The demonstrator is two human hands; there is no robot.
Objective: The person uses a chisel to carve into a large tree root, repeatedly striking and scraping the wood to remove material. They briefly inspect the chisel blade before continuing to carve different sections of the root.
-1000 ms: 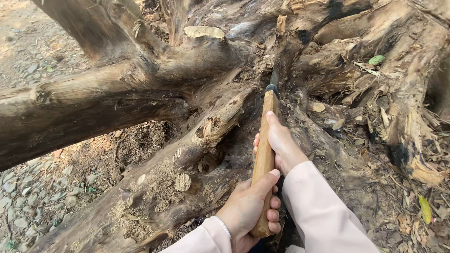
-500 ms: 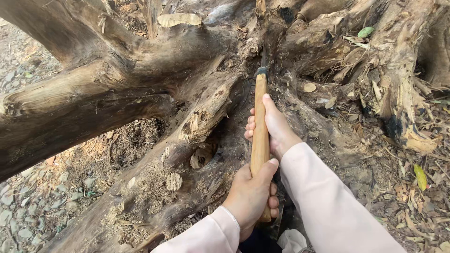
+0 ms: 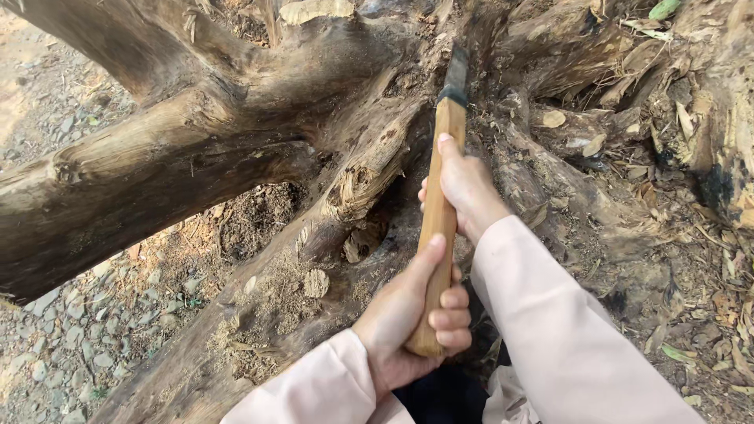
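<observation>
The biggest thing in front of me is the tree stump (image 3: pixel 236 149), a weathered mass of thick roots that fills most of the view; one heavy root (image 3: pixel 118 196) runs out to the left, and a narrower ridge of wood (image 3: pixel 259 314) comes down toward me. Left of the roots I see gravel ground (image 3: pixel 71 345), grey and stony, and on the right the soil is littered with dry leaves (image 3: pixel 707 314) and bark scraps. A hollow of loose earth (image 3: pixel 259 220) sits under the left root.

Next in size are my sleeves, pale pink, reaching in from the bottom edge. Between them stands the axe (image 3: pixel 437 204), its light wooden handle running almost straight up the middle of the view, and its dark metal head (image 3: pixel 455 74) at the top, set against the shadowed cleft where the roots meet. I cannot tell whether the edge is touching the wood.

My right hand (image 3: pixel 465 184) is clenched around the handle's upper half, just below the head, its thumb laid along the wood. My left hand (image 3: pixel 416 314) is clenched around the butt end, fingers curled over it and thumb pointing up the shaft. The two hands are apart on the handle, with bare wood between them.

Smallest are the pale wood chips (image 3: pixel 316 283) lying on the ridge just left of my left hand.
</observation>
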